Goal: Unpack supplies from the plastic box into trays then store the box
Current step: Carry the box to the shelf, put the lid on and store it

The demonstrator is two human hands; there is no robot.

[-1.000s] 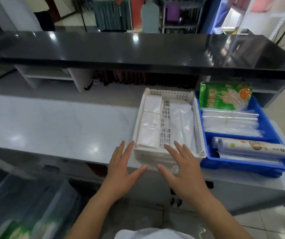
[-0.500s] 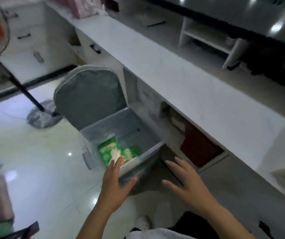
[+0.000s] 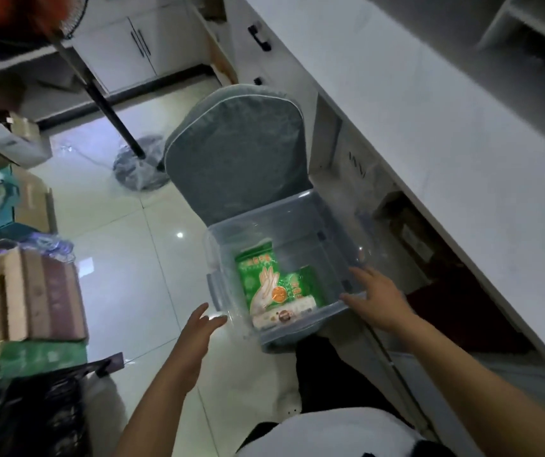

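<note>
Clear plastic box (image 3: 301, 222) on chair; green packets (image 3: 258, 275), roll (image 3: 284, 314) inside.

Floor (image 3: 126, 258): glossy pale tiles with bright light glare. White counter (image 3: 429, 133) runs along the right edge, open shelves beneath. Grey padded chair (image 3: 236, 153) stands against the counter's front edge. Fan stand (image 3: 139, 163) behind the chair. White cabinets (image 3: 126, 44) along the far wall. Cardboard boxes (image 3: 33, 291) stacked at left.
</note>
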